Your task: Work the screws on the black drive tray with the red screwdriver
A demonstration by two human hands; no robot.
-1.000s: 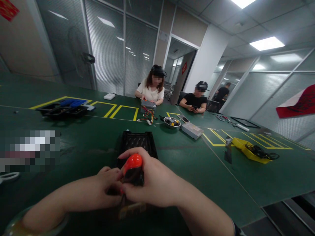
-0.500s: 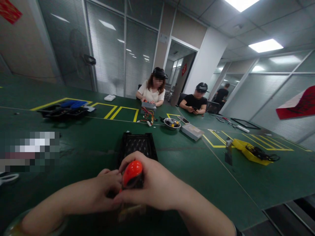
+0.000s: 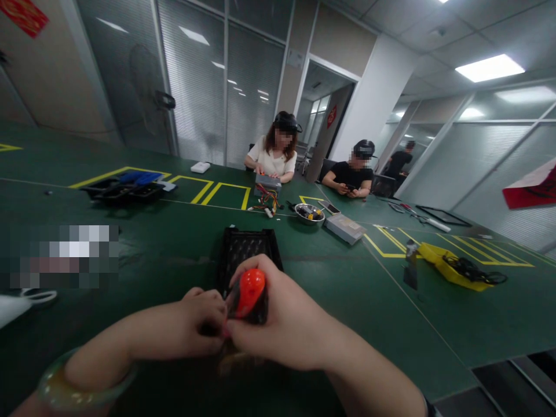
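Observation:
My right hand (image 3: 282, 318) is wrapped round the red-and-black handle of a screwdriver (image 3: 252, 289), its rounded end facing up toward me. The shaft and tip are hidden under my hands. Close against it on the left, my left hand (image 3: 200, 324) has its fingers curled together in a pinch; whatever they hold is hidden. A dim brownish piece (image 3: 238, 362) shows just below my hands, too blurred to name. Directly beyond them lies a black open tray (image 3: 249, 246) with a patterned bottom, partly covered by my right hand.
On the green table (image 3: 347, 313) are a metal bowl (image 3: 310, 214) of small parts, a grey metal box (image 3: 346, 229), a yellow bin (image 3: 460, 272) with black cables, and black trays (image 3: 117, 194) at left. Two people (image 3: 275, 153) sit across; one handles a box with coloured wires.
The view has shifted slightly, so the scene sits further right. The screwdriver handle has turned and leans differently in my right hand. Both hands stay together.

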